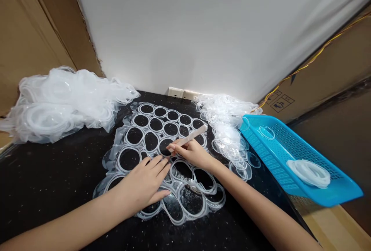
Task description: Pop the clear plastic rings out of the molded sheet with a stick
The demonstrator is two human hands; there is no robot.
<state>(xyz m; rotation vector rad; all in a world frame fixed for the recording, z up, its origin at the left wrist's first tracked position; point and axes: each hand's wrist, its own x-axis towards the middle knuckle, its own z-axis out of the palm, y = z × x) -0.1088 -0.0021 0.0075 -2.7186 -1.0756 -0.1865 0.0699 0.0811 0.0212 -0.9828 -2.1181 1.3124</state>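
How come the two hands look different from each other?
The left hand lies flat with fingers spread on the clear plastic sheet; the right hand is curled up. The left hand holds nothing; the right hand grips a pale stick. The left hand is nearer the camera; the right hand is farther up the sheet. Both are bare and over that same holey sheet.

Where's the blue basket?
In the head view, the blue basket sits on the right, at the dark table's edge, just beside the heap of clear discs.

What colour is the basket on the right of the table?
Bright blue: the basket has a perforated mesh floor, seen clearly in the head view.
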